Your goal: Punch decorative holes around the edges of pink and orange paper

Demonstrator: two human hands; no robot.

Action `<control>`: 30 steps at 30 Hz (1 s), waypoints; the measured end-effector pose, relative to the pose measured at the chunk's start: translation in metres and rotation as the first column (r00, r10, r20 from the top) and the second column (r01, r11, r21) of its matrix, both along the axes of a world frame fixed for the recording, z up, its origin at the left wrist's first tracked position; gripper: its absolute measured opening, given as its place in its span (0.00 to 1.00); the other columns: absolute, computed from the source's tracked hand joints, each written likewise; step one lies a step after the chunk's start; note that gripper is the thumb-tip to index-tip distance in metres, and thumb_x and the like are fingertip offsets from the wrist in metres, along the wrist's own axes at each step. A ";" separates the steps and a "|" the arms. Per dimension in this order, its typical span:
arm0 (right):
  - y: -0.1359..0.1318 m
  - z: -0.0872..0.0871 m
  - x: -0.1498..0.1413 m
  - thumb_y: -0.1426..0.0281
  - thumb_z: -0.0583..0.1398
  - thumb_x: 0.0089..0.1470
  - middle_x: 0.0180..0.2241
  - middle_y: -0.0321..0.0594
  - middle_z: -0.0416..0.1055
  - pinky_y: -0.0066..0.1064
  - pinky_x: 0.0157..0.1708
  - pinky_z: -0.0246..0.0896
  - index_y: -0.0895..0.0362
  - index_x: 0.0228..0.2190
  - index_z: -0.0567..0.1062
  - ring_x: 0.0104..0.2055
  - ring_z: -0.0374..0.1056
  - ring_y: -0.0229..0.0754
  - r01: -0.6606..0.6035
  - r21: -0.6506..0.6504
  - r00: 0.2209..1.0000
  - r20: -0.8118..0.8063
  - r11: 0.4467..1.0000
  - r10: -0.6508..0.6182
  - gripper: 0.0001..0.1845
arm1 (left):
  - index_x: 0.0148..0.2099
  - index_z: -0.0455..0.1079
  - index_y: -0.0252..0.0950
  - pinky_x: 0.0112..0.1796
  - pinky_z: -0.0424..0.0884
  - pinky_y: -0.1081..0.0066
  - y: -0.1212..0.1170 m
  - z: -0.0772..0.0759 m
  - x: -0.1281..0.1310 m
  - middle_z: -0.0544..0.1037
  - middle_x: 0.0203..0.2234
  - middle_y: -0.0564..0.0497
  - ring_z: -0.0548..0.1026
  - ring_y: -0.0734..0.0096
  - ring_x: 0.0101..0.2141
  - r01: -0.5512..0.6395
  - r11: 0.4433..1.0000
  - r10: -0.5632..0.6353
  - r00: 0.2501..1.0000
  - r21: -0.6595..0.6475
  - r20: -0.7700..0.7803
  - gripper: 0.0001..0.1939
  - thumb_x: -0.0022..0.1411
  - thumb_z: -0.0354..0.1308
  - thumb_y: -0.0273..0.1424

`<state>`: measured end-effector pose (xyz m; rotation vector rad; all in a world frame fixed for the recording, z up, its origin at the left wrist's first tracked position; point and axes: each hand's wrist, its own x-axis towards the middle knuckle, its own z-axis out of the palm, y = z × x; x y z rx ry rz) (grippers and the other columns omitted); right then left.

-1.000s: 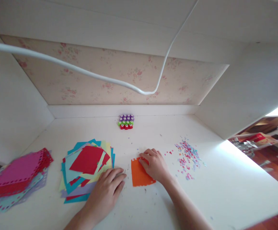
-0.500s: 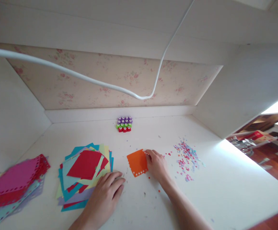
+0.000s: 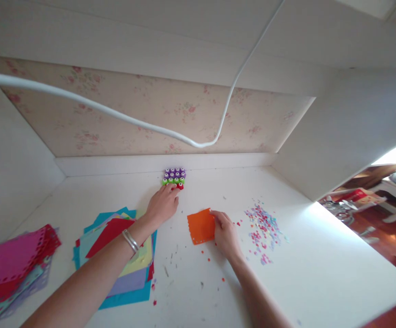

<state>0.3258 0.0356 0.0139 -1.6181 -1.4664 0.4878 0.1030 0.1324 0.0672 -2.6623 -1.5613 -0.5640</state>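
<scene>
My left hand (image 3: 163, 203), with a silver bracelet at its wrist, reaches over the front row of small craft punches (image 3: 175, 175). Its fingers are stretched out at the red ones and partly hide them; I cannot tell how firmly they touch. The punches stand in purple, green and red rows. In my right hand (image 3: 225, 233), the right edge of an orange paper square (image 3: 200, 226) is pinched between thumb and fingers. The paper lies on the white table, with small cut-outs along its lower and left edges.
Coloured paper sheets (image 3: 129, 287) are stacked beneath my left forearm. More punched sheets (image 3: 13, 262) lie at far left. Paper confetti (image 3: 264, 228) is heaped on the right, with loose bits around. A white cable (image 3: 170, 132) hangs across the view.
My left hand has left the spot beside the paper stack and moved forward to the red punches. The orange paper has turned slightly in my right hand, which still grips its edge.
</scene>
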 end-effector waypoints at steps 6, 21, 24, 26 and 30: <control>0.007 -0.011 0.008 0.72 0.52 0.55 0.41 0.45 0.73 0.41 0.46 0.66 0.54 0.33 0.80 0.43 0.71 0.47 0.050 0.040 0.990 -0.136 0.998 -0.044 0.16 | 0.54 0.70 0.35 0.52 0.63 0.55 0.038 -0.006 0.019 0.73 0.53 0.41 0.67 0.54 0.53 0.048 0.999 -0.048 0.997 0.011 -0.064 0.22 0.61 0.48 0.16; 0.011 -0.016 0.008 0.64 0.58 0.56 0.48 0.47 0.74 0.41 0.43 0.72 0.53 0.43 0.78 0.46 0.74 0.49 0.008 -0.022 0.946 -0.325 1.000 -0.015 0.15 | 0.43 0.75 0.37 0.47 0.67 0.63 0.000 0.011 0.011 0.77 0.41 0.45 0.74 0.59 0.45 0.147 0.985 -0.151 0.987 -0.089 -0.044 0.09 0.67 0.53 0.30; 0.007 -0.010 0.002 0.63 0.59 0.55 0.45 0.46 0.78 0.45 0.44 0.72 0.53 0.42 0.79 0.44 0.75 0.50 -0.057 -0.088 0.914 -0.406 0.994 0.016 0.15 | 0.46 0.74 0.40 0.43 0.70 0.68 -0.033 0.006 -0.007 0.79 0.41 0.50 0.77 0.64 0.41 0.136 0.980 -0.137 0.991 -0.144 0.000 0.09 0.68 0.53 0.33; 0.004 -0.008 -0.003 0.62 0.60 0.54 0.44 0.45 0.78 0.45 0.43 0.72 0.53 0.42 0.79 0.43 0.76 0.49 -0.101 -0.116 0.897 -0.439 0.988 0.041 0.16 | 0.46 0.74 0.41 0.42 0.70 0.68 -0.053 0.001 -0.019 0.79 0.40 0.51 0.78 0.65 0.40 0.124 0.971 -0.111 0.991 -0.203 0.077 0.09 0.68 0.54 0.33; -0.004 -0.004 -0.015 0.62 0.61 0.52 0.44 0.44 0.78 0.41 0.40 0.73 0.54 0.43 0.78 0.40 0.76 0.46 -0.183 -0.150 0.888 -0.450 0.972 0.098 0.17 | 0.46 0.74 0.42 0.42 0.72 0.69 -0.084 -0.012 -0.036 0.79 0.41 0.51 0.77 0.66 0.41 0.158 0.948 -0.089 0.965 -0.278 0.245 0.09 0.67 0.55 0.35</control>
